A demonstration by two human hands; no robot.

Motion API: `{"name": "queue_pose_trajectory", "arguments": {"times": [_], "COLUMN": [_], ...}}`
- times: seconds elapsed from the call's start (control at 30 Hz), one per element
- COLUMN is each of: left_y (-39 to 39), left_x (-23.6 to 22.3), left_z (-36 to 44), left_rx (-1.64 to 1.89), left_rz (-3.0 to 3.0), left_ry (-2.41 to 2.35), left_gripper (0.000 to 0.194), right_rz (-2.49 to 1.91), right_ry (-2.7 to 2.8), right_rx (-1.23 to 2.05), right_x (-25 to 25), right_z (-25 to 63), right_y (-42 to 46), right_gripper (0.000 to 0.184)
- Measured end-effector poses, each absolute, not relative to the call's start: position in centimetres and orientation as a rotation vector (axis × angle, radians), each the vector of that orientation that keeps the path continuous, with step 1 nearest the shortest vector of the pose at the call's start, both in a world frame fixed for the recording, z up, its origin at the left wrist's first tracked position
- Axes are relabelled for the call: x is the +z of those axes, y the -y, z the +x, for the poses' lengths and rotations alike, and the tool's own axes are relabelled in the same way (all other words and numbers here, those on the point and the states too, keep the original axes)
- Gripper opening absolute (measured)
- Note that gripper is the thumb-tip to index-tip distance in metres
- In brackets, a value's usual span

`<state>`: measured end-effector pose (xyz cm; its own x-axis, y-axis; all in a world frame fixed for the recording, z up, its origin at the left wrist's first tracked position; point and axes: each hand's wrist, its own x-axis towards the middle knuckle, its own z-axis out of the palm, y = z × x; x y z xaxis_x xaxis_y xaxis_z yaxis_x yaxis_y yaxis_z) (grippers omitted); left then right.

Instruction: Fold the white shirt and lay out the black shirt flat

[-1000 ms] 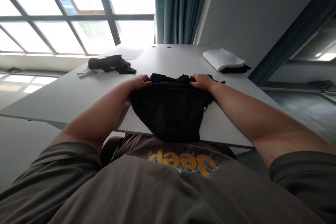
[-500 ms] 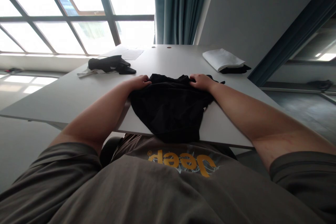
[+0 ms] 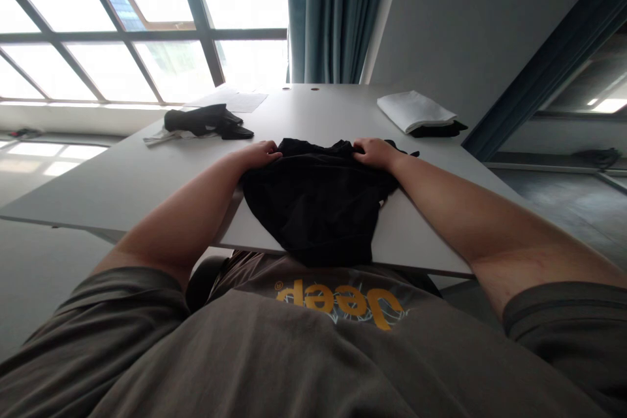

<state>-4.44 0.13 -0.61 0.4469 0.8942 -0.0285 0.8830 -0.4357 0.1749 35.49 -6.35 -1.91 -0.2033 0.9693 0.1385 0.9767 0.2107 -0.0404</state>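
A black cloth garment (image 3: pixel 313 202) lies on the white table in front of me, its near end hanging at the table edge against my shirt. Its exact kind does not show. My left hand (image 3: pixel 264 152) is closed on the garment's far left corner. At the far right, my right hand (image 3: pixel 375 153) grips the same garment, fingers curled over its edge. The far edge between the two hands is bunched and wavy. A bit of black fabric pokes out beyond my right hand.
On the white table (image 3: pixel 313 114), a crumpled heap of black and white cloth (image 3: pixel 200 123) lies at the left. Paper sheets (image 3: pixel 245 102) lie behind it. A folded white cloth (image 3: pixel 416 111) rests on black fabric (image 3: pixel 441 130) at the right. Beyond stand a curtain (image 3: pixel 333 13) and windows.
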Motion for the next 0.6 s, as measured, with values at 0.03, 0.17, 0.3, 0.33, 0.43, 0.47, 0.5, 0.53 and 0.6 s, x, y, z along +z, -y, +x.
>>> {"name": "queue_pose_trajectory", "arguments": {"times": [0.03,0.17,0.3,0.33,0.43,0.47,0.5,0.53,0.6], "left_y": [-0.15,-0.22,-0.33,-0.38,-0.57,-0.64,-0.69,-0.74,-0.76], "left_x": [-0.64,-0.78,-0.91,-0.94,-1.03,-1.05,-1.08,-1.09,-1.09], "left_z": [-4.42,-4.39,-4.43,-4.45,-4.51,-4.52,-4.53,-4.54,-4.55], "left_rx": [0.103,0.104,0.105,0.106,0.112,0.112,0.113,0.114,0.119], "left_rz": [2.527,2.530,2.533,2.534,2.540,2.541,2.541,2.543,2.545], "left_ry": [-1.572,-1.583,-1.587,-1.586,-1.578,-1.580,-1.582,-1.584,-1.583], "left_gripper": [0.048,0.048,0.047,0.047,0.049,0.049,0.049,0.049,0.049], "right_rz": [-1.888,-1.896,-1.891,-1.888,-1.881,-1.879,-1.880,-1.881,-1.884], "right_ry": [2.340,2.341,2.344,2.343,2.337,2.335,2.332,2.330,2.327], "right_rx": [-0.082,-0.077,-0.076,-0.076,-0.078,-0.078,-0.077,-0.076,-0.076], "right_x": [-1.91,-1.90,-1.95,-1.98,-2.06,-2.08,-2.09,-2.09,-2.07], "right_z": [35.50,35.52,35.54,35.56,35.61,35.63,35.64,35.64,35.64], "right_y": [6.35,6.37,6.37,6.34,6.21,6.17,6.15,6.14,6.19], "right_gripper": [0.030,0.032,0.032,0.032,0.033,0.033,0.033,0.033,0.033]}}
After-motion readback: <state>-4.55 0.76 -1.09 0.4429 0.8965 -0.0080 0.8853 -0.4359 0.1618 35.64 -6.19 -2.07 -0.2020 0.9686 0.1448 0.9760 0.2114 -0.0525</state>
